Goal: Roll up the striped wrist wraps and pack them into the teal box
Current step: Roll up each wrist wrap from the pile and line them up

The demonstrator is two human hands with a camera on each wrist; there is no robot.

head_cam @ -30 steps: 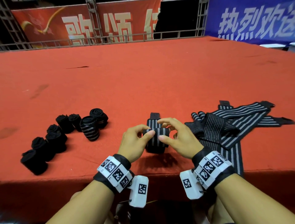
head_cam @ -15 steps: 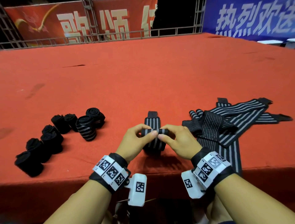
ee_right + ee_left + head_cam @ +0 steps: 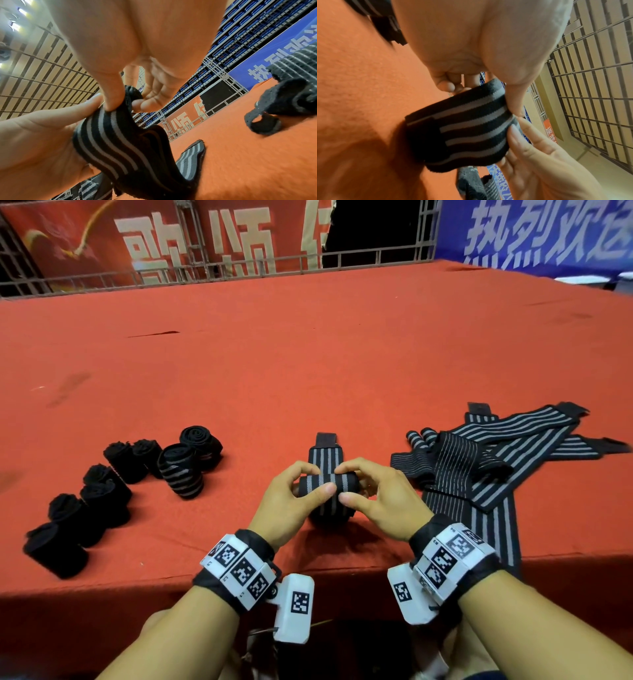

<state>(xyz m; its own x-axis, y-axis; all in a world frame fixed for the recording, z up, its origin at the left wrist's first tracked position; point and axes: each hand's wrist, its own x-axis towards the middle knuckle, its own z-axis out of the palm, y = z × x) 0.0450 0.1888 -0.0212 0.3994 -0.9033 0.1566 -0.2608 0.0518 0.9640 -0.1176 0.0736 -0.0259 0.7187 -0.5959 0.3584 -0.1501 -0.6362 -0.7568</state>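
Note:
A black wrist wrap with grey stripes (image 3: 327,484) is partly rolled near the table's front edge, its free end (image 3: 324,450) lying flat toward the far side. My left hand (image 3: 294,494) pinches the roll (image 3: 462,129) from the left, thumb on top. My right hand (image 3: 371,494) pinches it from the right, and the stripes and roll end (image 3: 120,138) show close up in the right wrist view. A pile of unrolled striped wraps (image 3: 496,460) lies to the right. No teal box shows in any view.
Several rolled black wraps (image 3: 113,484) stand in a curved row at the left, one of them striped (image 3: 181,474). The red cloth-covered table (image 3: 308,354) stretches far back to a metal railing (image 3: 239,268) and banners. Its front edge (image 3: 102,583) runs just under my wrists.
The roll between my fingers has turned a little farther along the strip. Both hands stay in the same place on the wrap.

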